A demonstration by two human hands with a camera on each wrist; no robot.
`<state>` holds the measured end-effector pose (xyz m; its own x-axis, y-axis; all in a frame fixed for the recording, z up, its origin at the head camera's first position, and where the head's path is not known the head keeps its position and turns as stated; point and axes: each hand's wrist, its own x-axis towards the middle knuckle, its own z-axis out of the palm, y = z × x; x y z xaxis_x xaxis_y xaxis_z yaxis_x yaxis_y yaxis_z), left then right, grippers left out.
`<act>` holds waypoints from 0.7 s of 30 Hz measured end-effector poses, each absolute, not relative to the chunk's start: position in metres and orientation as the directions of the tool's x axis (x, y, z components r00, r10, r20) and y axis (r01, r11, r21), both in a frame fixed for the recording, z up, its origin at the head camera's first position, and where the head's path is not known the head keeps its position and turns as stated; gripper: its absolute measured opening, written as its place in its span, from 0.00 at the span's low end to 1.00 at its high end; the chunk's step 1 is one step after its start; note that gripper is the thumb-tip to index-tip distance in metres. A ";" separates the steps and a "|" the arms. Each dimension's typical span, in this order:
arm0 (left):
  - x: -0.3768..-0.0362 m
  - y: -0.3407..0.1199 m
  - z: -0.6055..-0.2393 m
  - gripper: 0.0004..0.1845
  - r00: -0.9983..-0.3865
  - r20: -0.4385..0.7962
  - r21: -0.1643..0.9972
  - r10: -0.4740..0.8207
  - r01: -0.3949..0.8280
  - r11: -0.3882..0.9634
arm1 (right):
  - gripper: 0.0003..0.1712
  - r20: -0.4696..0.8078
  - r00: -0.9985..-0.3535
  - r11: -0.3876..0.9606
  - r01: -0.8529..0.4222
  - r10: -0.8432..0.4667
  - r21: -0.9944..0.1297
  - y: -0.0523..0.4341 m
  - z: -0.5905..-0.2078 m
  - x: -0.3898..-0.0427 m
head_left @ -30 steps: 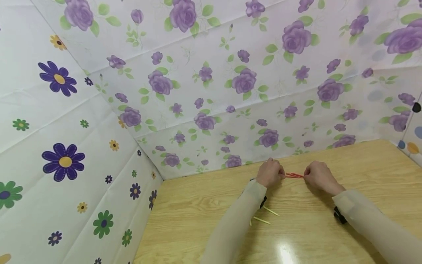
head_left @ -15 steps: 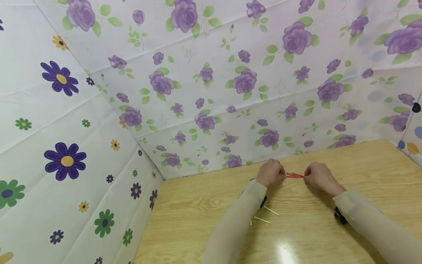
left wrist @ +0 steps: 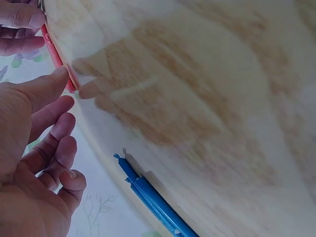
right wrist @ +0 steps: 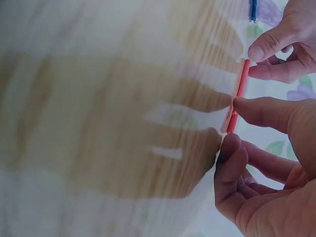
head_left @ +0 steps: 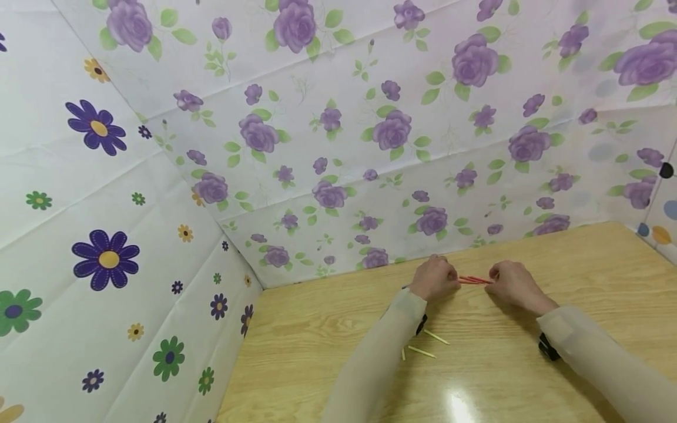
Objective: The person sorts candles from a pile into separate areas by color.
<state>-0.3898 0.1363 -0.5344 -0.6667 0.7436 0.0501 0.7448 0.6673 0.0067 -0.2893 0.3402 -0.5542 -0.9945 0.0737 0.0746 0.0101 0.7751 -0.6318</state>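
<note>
Flowered sheets (head_left: 106, 194) stand on the left and behind, with big daisies on the left sheet and purple roses on the back one, and they close a wooden desk (head_left: 328, 352) at its far left corner. Near the middle of the desk lie some pale thin sticks (head_left: 425, 346), partly hidden under the left sleeve. Blue sticks (left wrist: 153, 197) lie at the far edge, just beside the left hand (head_left: 433, 277). This hand pinches one end of the red sticks (head_left: 473, 280) between thumb and fingers. The red sticks lie close to the far edge, held between both hands, low over the desk. The right hand (head_left: 512, 283) pinches the other end, its thumb pressing on the side. I judge that the step in hand is to align the red sticks into one bundle. The next move probably needs a gentle squeeze from both ends, so no stick slips out. The desk surface is shiny and shows a light reflection near the front edge.
</note>
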 end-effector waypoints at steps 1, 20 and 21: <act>-0.390 0.135 -0.534 0.11 -0.667 0.051 0.013 0.743 0.745 0.667 | 0.22 0.076 -0.994 0.777 0.012 0.077 -0.629 0.340 -0.554 -0.289; -0.375 0.112 -0.518 0.13 -0.676 0.029 -0.006 0.737 0.737 0.676 | 0.18 0.116 -0.990 0.764 -0.013 0.081 -0.645 0.321 -0.544 -0.273; -0.374 0.110 -0.518 0.13 -0.673 0.026 -0.014 0.739 0.739 0.674 | 0.17 0.116 -0.990 0.760 -0.018 0.076 -0.650 0.320 -0.543 -0.272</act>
<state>-0.3738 0.1100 -0.5179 -0.6732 0.7390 0.0261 0.7389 0.6736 -0.0139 -0.2719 0.3201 -0.5433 -0.9903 0.0764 0.1160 -0.0175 0.7600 -0.6497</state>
